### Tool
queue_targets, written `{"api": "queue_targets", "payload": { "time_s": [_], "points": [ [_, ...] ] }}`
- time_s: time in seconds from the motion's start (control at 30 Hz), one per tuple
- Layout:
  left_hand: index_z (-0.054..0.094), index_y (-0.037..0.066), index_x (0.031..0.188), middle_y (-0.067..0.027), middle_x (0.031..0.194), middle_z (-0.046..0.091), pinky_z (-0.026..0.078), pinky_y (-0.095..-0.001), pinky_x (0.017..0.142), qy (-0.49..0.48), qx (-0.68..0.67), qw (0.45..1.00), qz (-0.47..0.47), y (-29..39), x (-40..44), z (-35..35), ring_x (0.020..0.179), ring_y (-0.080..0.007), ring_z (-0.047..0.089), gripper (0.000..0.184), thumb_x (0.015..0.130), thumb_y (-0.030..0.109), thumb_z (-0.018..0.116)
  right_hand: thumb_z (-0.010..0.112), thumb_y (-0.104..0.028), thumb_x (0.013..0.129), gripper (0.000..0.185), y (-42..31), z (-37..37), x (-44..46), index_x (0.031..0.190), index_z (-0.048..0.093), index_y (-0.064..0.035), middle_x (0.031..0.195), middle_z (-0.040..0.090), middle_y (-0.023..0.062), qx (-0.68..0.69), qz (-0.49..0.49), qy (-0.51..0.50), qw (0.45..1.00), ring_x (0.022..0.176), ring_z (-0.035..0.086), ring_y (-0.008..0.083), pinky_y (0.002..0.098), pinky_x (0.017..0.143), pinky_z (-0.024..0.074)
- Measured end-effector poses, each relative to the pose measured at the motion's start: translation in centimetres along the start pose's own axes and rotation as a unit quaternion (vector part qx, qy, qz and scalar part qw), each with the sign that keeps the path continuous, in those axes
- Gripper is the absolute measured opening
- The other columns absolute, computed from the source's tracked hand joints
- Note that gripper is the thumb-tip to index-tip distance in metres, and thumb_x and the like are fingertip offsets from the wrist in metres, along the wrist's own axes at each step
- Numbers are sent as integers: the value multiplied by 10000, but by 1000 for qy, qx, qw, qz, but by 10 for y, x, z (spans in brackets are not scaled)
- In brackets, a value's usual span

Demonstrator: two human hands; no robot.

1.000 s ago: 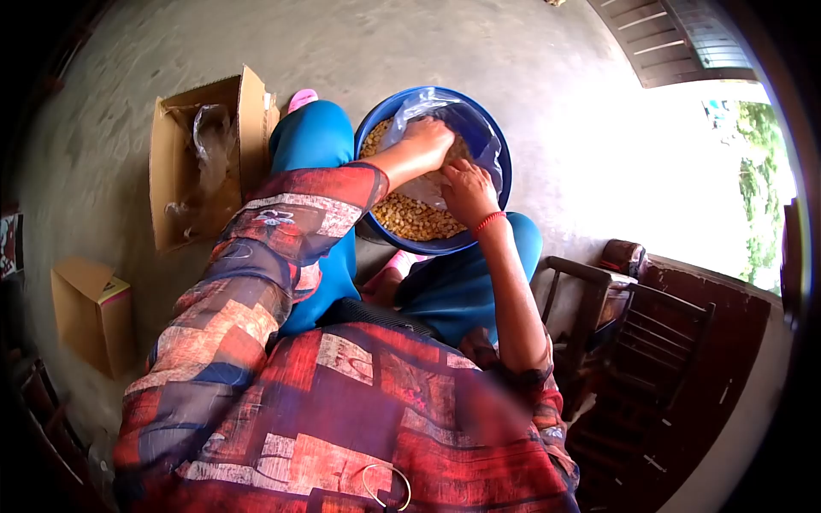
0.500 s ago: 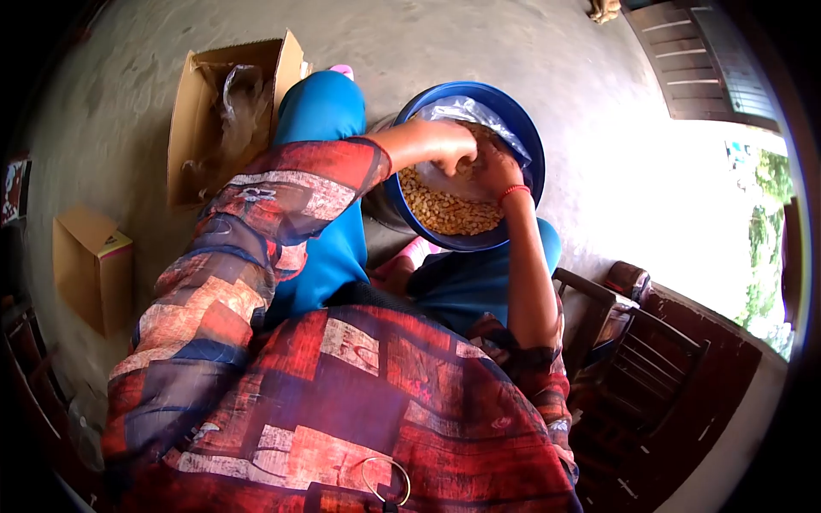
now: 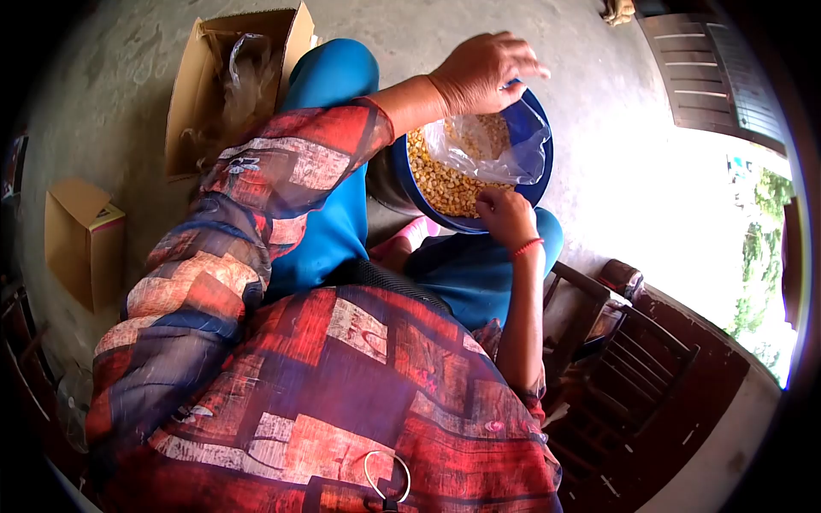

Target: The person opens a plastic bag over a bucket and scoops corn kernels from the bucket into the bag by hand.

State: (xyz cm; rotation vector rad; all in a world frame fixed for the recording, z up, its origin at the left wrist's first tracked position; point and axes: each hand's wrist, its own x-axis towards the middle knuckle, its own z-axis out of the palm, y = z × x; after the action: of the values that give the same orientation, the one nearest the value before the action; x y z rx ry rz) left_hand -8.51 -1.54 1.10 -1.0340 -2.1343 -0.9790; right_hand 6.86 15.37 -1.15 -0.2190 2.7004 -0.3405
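A blue bucket point(image 3: 547, 158) stands between my knees, holding yellow kernels point(image 3: 440, 184) that look like dried corn. A clear plastic bag point(image 3: 513, 164) lies inside it, opened out over the kernels and against the wall, with more kernels showing in it. My left hand point(image 3: 492, 73) is raised over the bucket's far rim, fingers stretched out and nothing visible in them. At the near right rim is my right hand point(image 3: 510, 215), a red band at its wrist. Its fingers are curled, and what lies between them is hidden.
An open cardboard box point(image 3: 184, 111) with clear plastic inside stands left of my knee. A smaller carton point(image 3: 73, 244) is farther left on the concrete floor point(image 3: 128, 77). Dark wooden furniture point(image 3: 637, 350) stands close on my right, near a bright doorway.
My left hand has come up out of the bucket to above its far rim. My right hand has drawn back to the near rim, and the bag now lies more spread out.
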Motion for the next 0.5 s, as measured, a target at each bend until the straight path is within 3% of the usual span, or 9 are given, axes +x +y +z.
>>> {"api": "queue_targets", "payload": {
  "time_s": [0.03, 0.13, 0.23, 0.33, 0.5],
  "points": [
    [577, 165, 1012, -27, 888, 562, 445, -319, 784, 49, 20, 998, -15, -2, 0, 1, 864, -196, 532, 366, 650, 165, 631, 524, -256, 734, 209, 2, 10, 7, 810, 605, -80, 765, 602, 161, -1, -1, 2, 1000, 725, 583, 324, 415, 661, 453],
    [541, 162, 1076, -47, 930, 557, 435, -337, 806, 36, 54, 994, -87, -3, -8, -2, 906, -211, 521, 464, 631, 227, 657, 498, -288, 751, 244, -7, 33, 24, 867, 588, -94, 825, 599, 180, -63, 15, -58, 996, 780, 574, 345, 435, 700, 443],
    [511, 157, 1116, -62, 974, 549, 431, -356, 813, -36, 97, 987, -126, -18, -18, 13, 953, -223, 508, 528, 621, 265, 661, 463, -342, 781, 289, -32, 43, 33, 867, 585, -95, 844, 597, 187, -68, 21, -96, 993, 801, 573, 345, 437, 727, 435],
    [537, 132, 1068, -79, 978, 558, 441, -342, 814, -115, 111, 973, -168, -22, -23, 12, 931, -240, 530, 438, 646, 211, 626, 450, -336, 784, 310, -47, 43, 40, 855, 603, -75, 860, 603, 185, 10, -8, -118, 993, 824, 578, 331, 428, 740, 442],
    [590, 87, 887, -113, 807, 613, 469, -387, 695, -214, 30, 947, -240, -20, -19, 5, 778, -285, 582, 249, 665, 201, 588, 457, -298, 793, 283, -42, 54, 50, 855, 597, -61, 840, 597, 192, 74, -70, -101, 990, 809, 563, 355, 430, 734, 432]
  ]
}}
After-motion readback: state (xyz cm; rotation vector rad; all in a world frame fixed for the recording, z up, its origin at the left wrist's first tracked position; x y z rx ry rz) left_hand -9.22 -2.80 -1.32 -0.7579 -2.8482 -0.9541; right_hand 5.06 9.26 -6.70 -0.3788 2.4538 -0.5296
